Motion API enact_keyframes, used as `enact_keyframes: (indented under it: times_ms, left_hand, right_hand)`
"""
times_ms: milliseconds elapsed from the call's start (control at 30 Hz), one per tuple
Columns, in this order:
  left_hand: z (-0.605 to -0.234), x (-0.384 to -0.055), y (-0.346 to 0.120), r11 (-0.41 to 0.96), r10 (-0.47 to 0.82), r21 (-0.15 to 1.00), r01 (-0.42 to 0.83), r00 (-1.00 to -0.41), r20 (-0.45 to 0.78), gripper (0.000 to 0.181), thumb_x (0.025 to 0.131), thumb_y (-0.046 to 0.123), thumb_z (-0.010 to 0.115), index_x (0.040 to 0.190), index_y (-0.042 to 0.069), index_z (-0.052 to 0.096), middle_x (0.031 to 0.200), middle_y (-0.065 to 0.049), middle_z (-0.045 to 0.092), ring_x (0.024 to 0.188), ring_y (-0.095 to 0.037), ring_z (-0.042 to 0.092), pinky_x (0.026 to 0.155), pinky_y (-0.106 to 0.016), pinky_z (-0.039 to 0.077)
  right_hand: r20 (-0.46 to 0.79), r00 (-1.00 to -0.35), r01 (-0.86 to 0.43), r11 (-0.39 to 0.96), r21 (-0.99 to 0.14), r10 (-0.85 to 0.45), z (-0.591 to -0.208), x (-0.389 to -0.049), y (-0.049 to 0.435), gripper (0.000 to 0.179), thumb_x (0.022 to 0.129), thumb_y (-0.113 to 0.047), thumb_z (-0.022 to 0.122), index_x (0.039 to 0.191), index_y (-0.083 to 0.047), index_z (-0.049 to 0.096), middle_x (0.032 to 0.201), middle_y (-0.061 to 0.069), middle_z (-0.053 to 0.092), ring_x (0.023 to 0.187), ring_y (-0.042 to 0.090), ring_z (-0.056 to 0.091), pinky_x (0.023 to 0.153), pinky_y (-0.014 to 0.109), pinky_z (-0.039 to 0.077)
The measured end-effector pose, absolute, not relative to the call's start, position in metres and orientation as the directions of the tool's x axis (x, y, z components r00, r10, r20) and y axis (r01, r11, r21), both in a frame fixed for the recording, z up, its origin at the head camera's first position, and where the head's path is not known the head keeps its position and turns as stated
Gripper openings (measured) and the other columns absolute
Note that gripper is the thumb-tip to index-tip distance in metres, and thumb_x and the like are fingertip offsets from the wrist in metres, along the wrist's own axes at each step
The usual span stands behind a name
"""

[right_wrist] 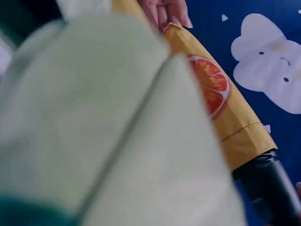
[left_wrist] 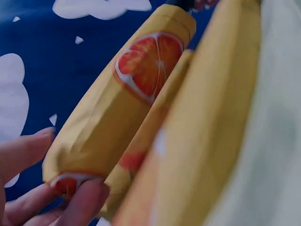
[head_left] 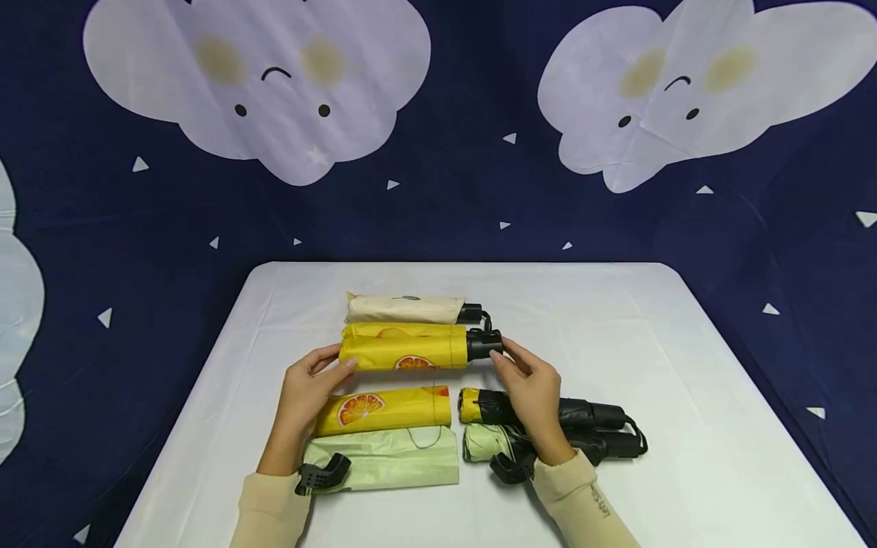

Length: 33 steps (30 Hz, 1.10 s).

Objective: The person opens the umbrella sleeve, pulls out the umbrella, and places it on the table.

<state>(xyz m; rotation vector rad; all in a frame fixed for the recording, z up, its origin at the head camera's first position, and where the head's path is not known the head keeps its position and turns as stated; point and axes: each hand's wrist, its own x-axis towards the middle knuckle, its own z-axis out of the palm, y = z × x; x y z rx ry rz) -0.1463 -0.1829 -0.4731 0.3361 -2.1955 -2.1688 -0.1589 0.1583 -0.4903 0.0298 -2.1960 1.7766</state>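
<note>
Both hands hold up a yellow folded umbrella [head_left: 404, 354] in a sleeve printed with orange slices. My left hand [head_left: 304, 388] pinches the sleeve's left end between thumb and fingers. At the other end, my right hand [head_left: 530, 388] grips the black handle [head_left: 483, 345], which sticks out of the sleeve. A strip of yellow with part of a slice shows along the far edge. In the left wrist view, fingertips lie around the end of the yellow sleeve [left_wrist: 103, 113]. Blurred pale green cloth [right_wrist: 113, 94] covers much of the right wrist view.
Behind lies a beige sleeved umbrella [head_left: 404, 309]. Nearer me are a yellow sleeve [head_left: 404, 409] and a pale green sleeve [head_left: 404, 460]. Right of them, partly under my right arm, lie a black-and-yellow umbrella [head_left: 582, 413] and a black-and-green one [head_left: 486, 443] on the white table [head_left: 685, 472].
</note>
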Motion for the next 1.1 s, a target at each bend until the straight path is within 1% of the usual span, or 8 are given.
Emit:
enact_keyframes:
  times_ms: [167, 267, 367, 533, 667, 767, 900, 1100]
  left_hand:
    - [-0.463, -0.147, -0.180, -0.217, -0.210, 0.974, -0.058, -0.972, -0.105, 0.042, 0.093, 0.010, 0.077, 0.128, -0.004, 0.061, 0.120, -0.010, 0.063, 0.084, -0.016, 0.072, 0.087, -0.046, 0.059]
    - [-0.457, -0.144, -0.183, -0.211, -0.153, 0.977, -0.042, -0.985, -0.076, 0.049, 0.094, 0.009, 0.076, 0.138, 0.002, 0.057, 0.123, -0.009, 0.056, 0.083, -0.013, 0.071, 0.087, -0.044, 0.059]
    - [-0.451, -0.138, -0.188, -0.161, -0.052, 0.987, -0.015, -0.998, -0.024, 0.053, 0.097, 0.008, 0.072, 0.146, 0.003, 0.053, 0.128, -0.010, 0.050, 0.083, -0.013, 0.070, 0.085, -0.041, 0.060]
    - [-0.438, -0.127, -0.192, -0.132, 0.116, 0.990, 0.043, -0.992, 0.058, 0.051, 0.096, 0.001, 0.070, 0.143, -0.005, 0.052, 0.126, -0.011, 0.061, 0.094, -0.018, 0.071, 0.082, -0.036, 0.062]
    - [-0.430, -0.120, -0.192, -0.147, 0.217, 0.983, 0.110, -0.966, 0.141, 0.052, 0.095, -0.005, 0.068, 0.144, -0.006, 0.049, 0.139, -0.011, 0.056, 0.108, -0.021, 0.069, 0.085, -0.035, 0.061]
    - [-0.426, -0.116, -0.189, -0.133, 0.284, 0.981, 0.141, -0.943, 0.174, 0.052, 0.094, -0.008, 0.067, 0.143, -0.007, 0.048, 0.140, -0.018, 0.051, 0.106, -0.024, 0.069, 0.082, -0.037, 0.061]
    - [-0.427, -0.109, -0.182, -0.080, 0.349, 0.991, 0.108, -0.928, 0.129, 0.051, 0.091, -0.006, 0.072, 0.139, -0.005, 0.053, 0.127, -0.024, 0.054, 0.100, -0.027, 0.068, 0.078, -0.039, 0.062]
    - [-0.432, -0.105, -0.176, -0.053, 0.348, 0.993, 0.104, -0.930, 0.116, 0.050, 0.088, -0.006, 0.076, 0.134, -0.005, 0.058, 0.126, -0.025, 0.054, 0.100, -0.027, 0.068, 0.081, -0.037, 0.062]
  right_hand:
    - [0.219, -0.954, -0.224, 0.000, -0.975, 0.202, -0.479, -0.156, 0.162, 0.042, 0.090, -0.026, 0.082, 0.126, -0.008, 0.073, 0.133, 0.013, 0.066, 0.104, 0.023, 0.073, 0.085, 0.037, 0.060]
    - [0.177, -0.974, -0.190, -0.084, -0.978, 0.143, -0.468, -0.153, 0.170, 0.045, 0.089, -0.020, 0.082, 0.129, -0.004, 0.070, 0.137, 0.015, 0.062, 0.099, 0.024, 0.074, 0.087, 0.047, 0.059]
    - [0.142, -0.989, -0.147, -0.121, -0.982, 0.050, -0.457, -0.149, 0.185, 0.047, 0.090, -0.013, 0.081, 0.132, 0.001, 0.066, 0.138, 0.017, 0.060, 0.098, 0.025, 0.074, 0.089, 0.047, 0.058]
    - [0.138, -0.981, -0.131, -0.062, -0.990, -0.133, -0.439, -0.141, 0.208, 0.048, 0.091, -0.004, 0.077, 0.135, 0.004, 0.062, 0.135, 0.018, 0.063, 0.099, 0.027, 0.074, 0.088, 0.042, 0.060]
    - [0.145, -0.960, -0.149, -0.002, -0.989, -0.240, -0.430, -0.132, 0.219, 0.047, 0.089, 0.000, 0.078, 0.134, 0.004, 0.063, 0.124, 0.014, 0.071, 0.097, 0.028, 0.074, 0.080, 0.040, 0.062]
    - [0.141, -0.941, -0.150, 0.008, -0.989, -0.306, -0.426, -0.124, 0.223, 0.047, 0.088, 0.002, 0.078, 0.133, 0.004, 0.064, 0.120, 0.015, 0.071, 0.096, 0.029, 0.074, 0.075, 0.044, 0.062]
    - [0.112, -0.921, -0.127, 0.017, -0.992, -0.374, -0.426, -0.115, 0.226, 0.047, 0.088, 0.001, 0.078, 0.134, 0.004, 0.064, 0.120, 0.022, 0.069, 0.097, 0.031, 0.074, 0.076, 0.050, 0.061]
    - [0.075, -0.921, -0.086, 0.012, -0.996, -0.383, -0.433, -0.110, 0.227, 0.048, 0.088, 0.001, 0.078, 0.134, 0.005, 0.063, 0.121, 0.025, 0.068, 0.099, 0.032, 0.073, 0.079, 0.052, 0.060]
